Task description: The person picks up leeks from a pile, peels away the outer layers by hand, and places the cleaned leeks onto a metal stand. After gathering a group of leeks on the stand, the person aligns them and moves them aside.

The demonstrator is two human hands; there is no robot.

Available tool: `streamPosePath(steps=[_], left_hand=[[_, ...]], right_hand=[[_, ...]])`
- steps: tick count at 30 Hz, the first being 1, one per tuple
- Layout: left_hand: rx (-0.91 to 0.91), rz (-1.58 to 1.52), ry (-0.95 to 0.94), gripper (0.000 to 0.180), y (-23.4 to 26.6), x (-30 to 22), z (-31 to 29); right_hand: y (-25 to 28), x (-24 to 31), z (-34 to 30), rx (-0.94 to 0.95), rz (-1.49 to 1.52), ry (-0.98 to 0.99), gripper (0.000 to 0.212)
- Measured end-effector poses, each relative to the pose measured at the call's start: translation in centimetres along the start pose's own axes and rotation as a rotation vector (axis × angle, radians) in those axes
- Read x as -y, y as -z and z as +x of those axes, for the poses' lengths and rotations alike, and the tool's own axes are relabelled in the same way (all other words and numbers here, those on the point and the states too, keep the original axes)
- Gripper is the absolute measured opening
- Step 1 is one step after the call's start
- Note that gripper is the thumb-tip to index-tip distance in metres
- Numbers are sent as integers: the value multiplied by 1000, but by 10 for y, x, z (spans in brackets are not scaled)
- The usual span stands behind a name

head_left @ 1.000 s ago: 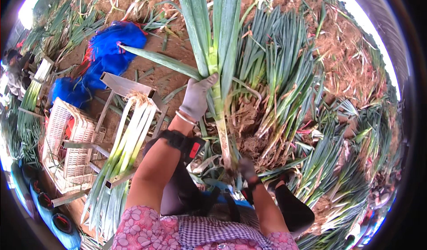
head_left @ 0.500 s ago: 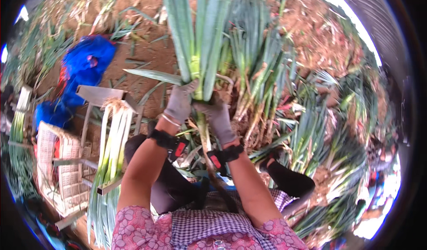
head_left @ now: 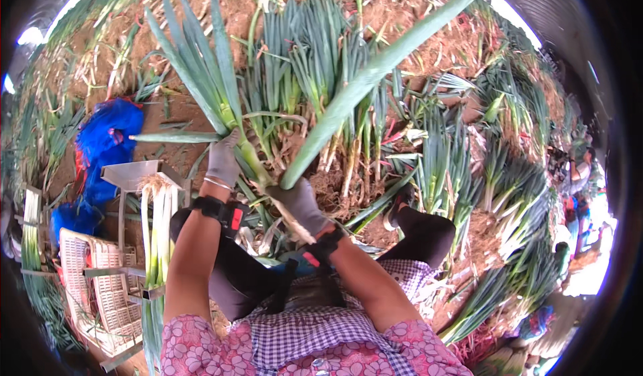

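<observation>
Here, a thick leek [head_left: 231, 119] slants before the person, its stiff blue-green leaves [head_left: 223, 51] fanned out; the gloved left fingers [head_left: 225, 158] are wrapped around its pale, smooth stalk [head_left: 253, 162]; the gloved right fingers [head_left: 298, 202] grip a long, tapering leaf [head_left: 374, 86].

The left hand [head_left: 224, 162] and the right hand [head_left: 301, 203] wear grey gloves [head_left: 309, 210]; the wristbands [head_left: 209, 207] are black with red. The leek [head_left: 229, 116] has dark green leaves [head_left: 223, 54], and its stalk [head_left: 252, 159] is a lighter green. The long leaf [head_left: 375, 81] is green also. The sleeves [head_left: 194, 346] are pink with a flower pattern, the apron [head_left: 295, 339] is checked in purple and white, the net [head_left: 110, 135] is bright blue.
</observation>
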State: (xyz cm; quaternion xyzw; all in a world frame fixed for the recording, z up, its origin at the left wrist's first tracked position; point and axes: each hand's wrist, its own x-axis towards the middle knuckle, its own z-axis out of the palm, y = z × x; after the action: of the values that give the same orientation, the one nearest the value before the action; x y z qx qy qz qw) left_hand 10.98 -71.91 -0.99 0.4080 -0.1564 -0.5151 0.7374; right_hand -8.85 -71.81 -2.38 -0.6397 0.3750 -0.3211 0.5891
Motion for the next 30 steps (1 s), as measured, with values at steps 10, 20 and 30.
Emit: streamPosePath(steps=[10, 20, 30], left_hand=[[-217, 38, -106, 18, 48, 7, 20], [44, -140, -57, 25, 14, 3, 17], [-50, 37, 102, 10, 41, 10, 20]], right_hand=[[109, -137, -37, 565, -995, -497, 44], [-27, -27, 89, 135, 18, -35, 43], [-2, -43, 61, 130, 206, -130, 16]])
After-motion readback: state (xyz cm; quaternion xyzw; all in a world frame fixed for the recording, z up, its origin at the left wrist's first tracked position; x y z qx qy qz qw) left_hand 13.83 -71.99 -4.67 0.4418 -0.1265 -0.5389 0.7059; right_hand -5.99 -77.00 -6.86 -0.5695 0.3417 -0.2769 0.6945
